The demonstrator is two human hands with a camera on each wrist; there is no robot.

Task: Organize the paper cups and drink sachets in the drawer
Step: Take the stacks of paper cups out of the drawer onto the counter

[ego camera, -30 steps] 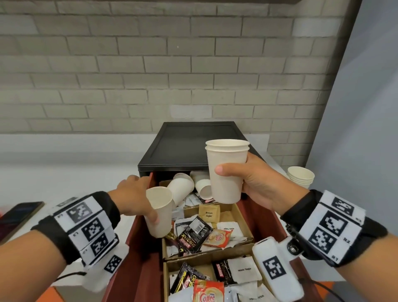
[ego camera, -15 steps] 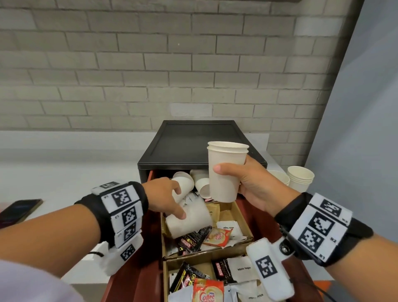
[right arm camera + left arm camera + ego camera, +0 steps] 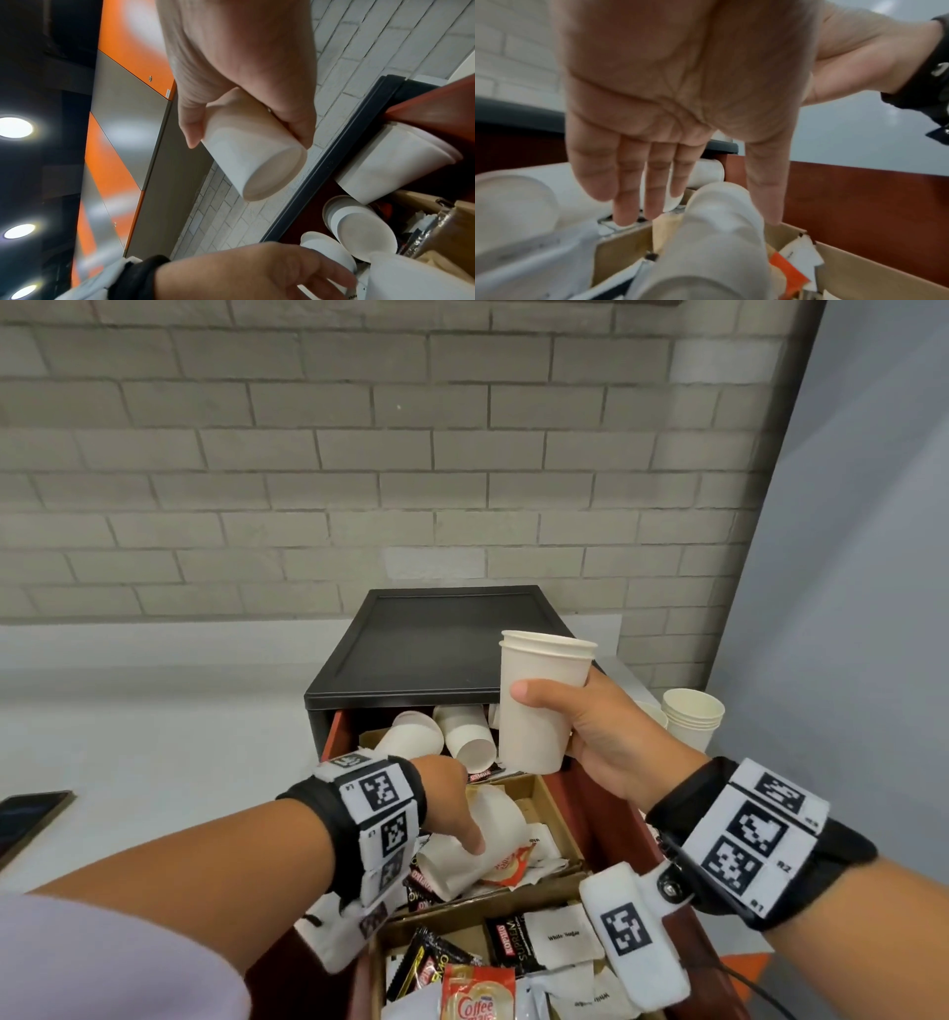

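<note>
Item one: my right hand point(image 3: 611, 742), raised over the back of the open drawer point(image 3: 606, 819), fingers and thumb curled round a stack of nested paper cups point(image 3: 539, 701) held upright, mouth up. From the right wrist view the same stack point(image 3: 246, 154) shows its flat base, with my fingers wrapped about its upper half.

Item two: my left hand point(image 3: 452, 809), palm down over the first cardboard tray point(image 3: 549, 801) in the drawer. Fingers point(image 3: 652, 194) straight and spread, gripping nothing; the thumb sits against a single cup on its side point(image 3: 477, 845), which rests across the sachets in that tray. Whether the other fingers touch it I cannot tell.

Item three: loose cups point(image 3: 452, 737), tipped over, bunched at the rear of the drawer under the black cabinet point(image 3: 426, 649).

Item four: drink sachets point(image 3: 513, 862), mixed, under and beside the lying cup; more sachets point(image 3: 544, 947), white, black and a red coffee one, in the nearer tray.

Item five: a second stack of cups point(image 3: 690, 719), upright on the counter right of the cabinet.

Item six: a phone point(image 3: 25, 819), at the left edge of the counter.
</note>
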